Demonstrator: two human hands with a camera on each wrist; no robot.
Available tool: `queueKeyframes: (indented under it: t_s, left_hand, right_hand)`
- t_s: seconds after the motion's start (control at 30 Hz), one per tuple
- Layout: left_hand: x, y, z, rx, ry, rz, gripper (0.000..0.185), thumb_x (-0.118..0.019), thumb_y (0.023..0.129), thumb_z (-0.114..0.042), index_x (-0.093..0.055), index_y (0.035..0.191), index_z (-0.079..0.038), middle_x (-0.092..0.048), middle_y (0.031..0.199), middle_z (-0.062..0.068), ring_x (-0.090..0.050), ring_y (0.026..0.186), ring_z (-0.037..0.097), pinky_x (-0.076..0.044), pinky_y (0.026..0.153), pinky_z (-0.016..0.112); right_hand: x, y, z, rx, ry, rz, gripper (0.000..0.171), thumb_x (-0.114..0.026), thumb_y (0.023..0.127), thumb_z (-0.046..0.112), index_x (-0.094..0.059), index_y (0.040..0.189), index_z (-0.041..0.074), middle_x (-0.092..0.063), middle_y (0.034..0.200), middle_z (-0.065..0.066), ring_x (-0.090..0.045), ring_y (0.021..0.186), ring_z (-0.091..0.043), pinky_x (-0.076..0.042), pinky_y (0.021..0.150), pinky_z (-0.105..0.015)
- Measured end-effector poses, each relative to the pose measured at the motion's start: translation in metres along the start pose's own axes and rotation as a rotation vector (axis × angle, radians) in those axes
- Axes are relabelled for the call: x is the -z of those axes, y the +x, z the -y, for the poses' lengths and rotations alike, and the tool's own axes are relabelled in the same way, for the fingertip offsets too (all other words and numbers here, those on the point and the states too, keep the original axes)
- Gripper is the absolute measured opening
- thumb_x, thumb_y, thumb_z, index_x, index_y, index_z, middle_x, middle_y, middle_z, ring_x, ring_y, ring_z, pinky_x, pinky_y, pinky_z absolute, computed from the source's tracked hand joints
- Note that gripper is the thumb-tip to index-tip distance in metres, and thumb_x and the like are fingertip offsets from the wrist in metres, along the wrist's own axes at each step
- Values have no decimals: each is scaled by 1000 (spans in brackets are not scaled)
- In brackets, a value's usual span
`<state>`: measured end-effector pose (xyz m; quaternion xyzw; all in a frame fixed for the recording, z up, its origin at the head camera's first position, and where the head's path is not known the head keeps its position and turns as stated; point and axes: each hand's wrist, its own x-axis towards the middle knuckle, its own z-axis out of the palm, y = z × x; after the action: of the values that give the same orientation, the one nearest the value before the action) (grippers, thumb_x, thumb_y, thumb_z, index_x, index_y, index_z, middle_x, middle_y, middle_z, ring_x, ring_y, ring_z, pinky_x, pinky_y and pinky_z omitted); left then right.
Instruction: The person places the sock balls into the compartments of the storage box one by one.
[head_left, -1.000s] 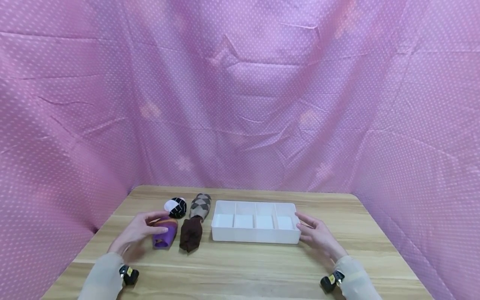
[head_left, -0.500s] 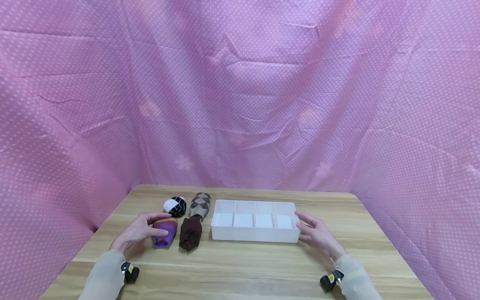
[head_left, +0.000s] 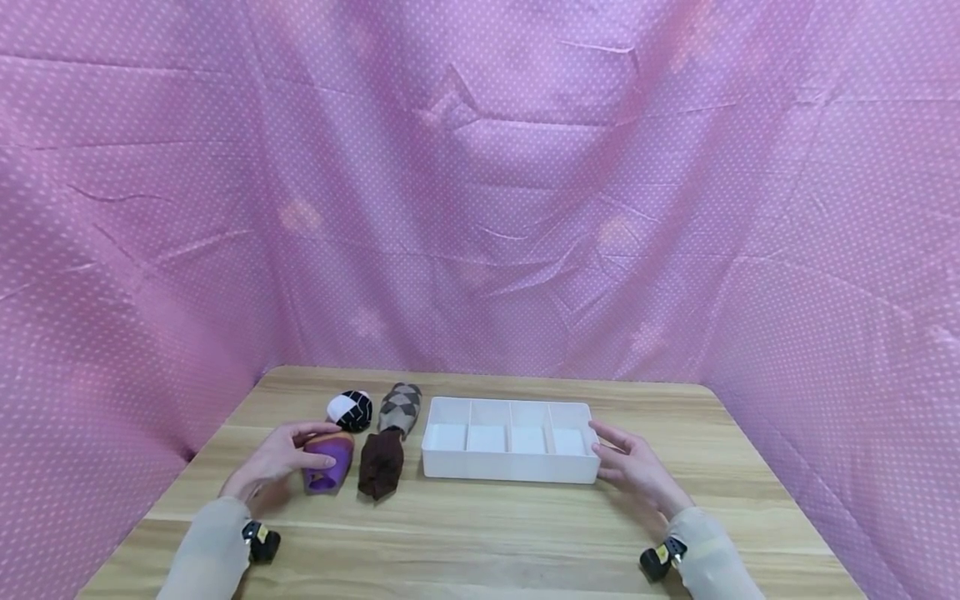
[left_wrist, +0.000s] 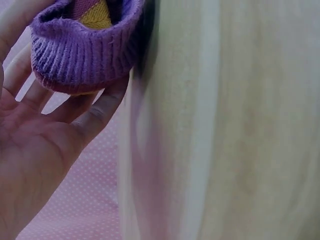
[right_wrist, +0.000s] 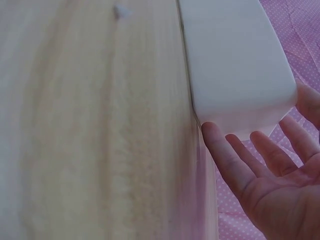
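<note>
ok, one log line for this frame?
left hand: grips purple sock roll on table | right hand: open, fingers at right end of white divided tray | tray compartments: empty

The left hand [head_left: 273, 461] has closed in on the purple sock roll [head_left: 327, 463]: its fingers [left_wrist: 92, 114], spread over it a second ago, now curl round it, perhaps lifting it slightly off the table [head_left: 480, 533].
</note>
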<state>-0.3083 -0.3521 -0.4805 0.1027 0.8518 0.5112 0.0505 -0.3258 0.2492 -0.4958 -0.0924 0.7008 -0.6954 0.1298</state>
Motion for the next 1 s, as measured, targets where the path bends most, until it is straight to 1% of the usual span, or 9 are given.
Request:
queueKeyframes:
  t_s: [0.17, 0.27, 0.33, 0.5, 0.6, 0.67, 0.77, 0.87, 1.0]
  left_hand:
    - [0, -6, -9, -1, -20, -32, 65, -82, 78, -23, -56, 137, -10, -67, 120, 14, -64, 99, 26, -54, 82, 33]
    - [-1, -7, -16, -13, -21, -42, 66, -81, 79, -23, -55, 138, -10, -67, 122, 14, -65, 100, 26, -55, 83, 33]
    - [-3, -7, -20, -4, -26, -58, 67, -82, 77, -24, -55, 138, -11, -67, 121, 13, -65, 99, 24, -54, 83, 32]
    - [-12, -6, -27, -51, -60, -72, 67, -82, 79, -22, -54, 138, -9, -67, 123, 13, -67, 100, 23, -54, 84, 30]
    - [-20, -2, -30, -102, -105, -59, 64, -80, 80, -19, -54, 137, -7, -67, 125, 12, -67, 103, 23, -55, 85, 30]
    - [-25, -1, -31, -99, -159, -47, 62, -80, 80, -17, -55, 137, -10, -66, 127, 10, -66, 106, 23, -56, 87, 32]
    - [-29, 2, -34, -74, -185, -52, 61, -81, 80, -19, -56, 136, -14, -65, 126, 9, -66, 105, 23, -56, 86, 35]
    - [-32, 7, -40, -62, -159, -69, 62, -81, 80, -22, -56, 136, -16, -65, 124, 11, -66, 103, 23, -56, 84, 34]
    - [-35, 18, -50, -103, -124, -67, 63, -80, 82, -24, -54, 138, -14, -64, 126, 15, -65, 104, 21, -55, 85, 31]
  right_hand:
    - [-1, 0, 0, 7, -8, 3, 66, -62, 97, 17, -28, 153, 4, -23, 158, -27, -61, 115, -21, -52, 96, -41]
    - [-1, -1, 0, 5, -3, 5, 66, -61, 97, 16, -28, 153, 5, -23, 158, -27, -61, 114, -22, -52, 96, -42]
    - [0, -2, 0, 1, -4, 8, 66, -60, 98, 16, -27, 153, 5, -22, 159, -26, -61, 115, -22, -52, 96, -42]
    - [2, -4, -1, -3, 2, 16, 65, -59, 98, 15, -27, 154, 5, -20, 160, -23, -60, 117, -25, -52, 96, -43]
    - [3, -4, -1, 10, -8, 22, 66, -61, 97, 17, -28, 153, 5, -20, 160, -23, -59, 118, -25, -52, 96, -43]
    - [2, -3, -2, 10, -6, 35, 67, -61, 97, 17, -28, 153, 5, -19, 160, -24, -59, 118, -25, -52, 96, -43]
    - [2, -3, -4, 4, -7, 47, 67, -61, 97, 17, -27, 153, 4, -20, 159, -26, -60, 117, -24, -52, 96, -43]
    - [2, -4, -4, 2, -6, 45, 67, -61, 97, 17, -26, 153, 4, -21, 158, -28, -61, 115, -23, -53, 95, -42]
    - [4, -5, -2, 12, -4, 21, 66, -60, 98, 17, -27, 153, 4, -23, 156, -31, -62, 113, -22, -54, 94, -41]
